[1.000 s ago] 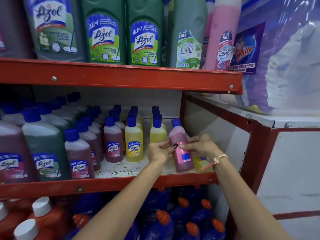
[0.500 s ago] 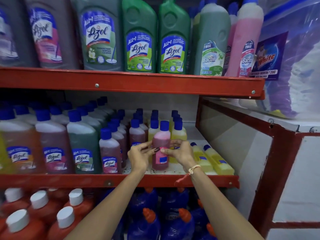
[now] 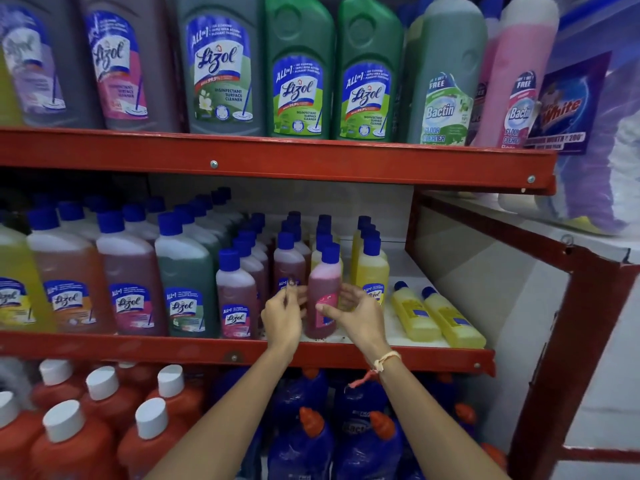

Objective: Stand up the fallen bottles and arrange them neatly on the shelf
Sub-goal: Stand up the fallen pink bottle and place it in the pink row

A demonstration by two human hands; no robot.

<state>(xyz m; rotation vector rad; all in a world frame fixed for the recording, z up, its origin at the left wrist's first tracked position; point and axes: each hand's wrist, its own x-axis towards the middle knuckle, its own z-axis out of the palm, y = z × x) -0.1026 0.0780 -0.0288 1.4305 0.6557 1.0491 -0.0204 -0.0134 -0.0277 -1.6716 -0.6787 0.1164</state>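
Note:
A small pink bottle (image 3: 323, 289) with a blue cap stands upright near the front of the red middle shelf (image 3: 194, 348), ahead of the rows of small bottles. My left hand (image 3: 283, 315) is just to its left with the fingers spread. My right hand (image 3: 358, 311) cups loosely around its right side, thumb across the front of the label, fingers apart. Two yellow bottles (image 3: 414, 315) (image 3: 450, 322) lie on their sides at the shelf's right end, caps pointing to the back.
Larger Lizol bottles (image 3: 128, 271) fill the left of the middle shelf. Big cleaner bottles (image 3: 298, 71) stand on the top shelf. Red and blue bottles (image 3: 311, 431) fill the shelf below. A red frame post (image 3: 568, 341) bounds the right.
The pink bottle was carried left from the shelf's right end and set upright in front of the rows. Both hands have loosened from a grip to spread fingers. The view shifted right.

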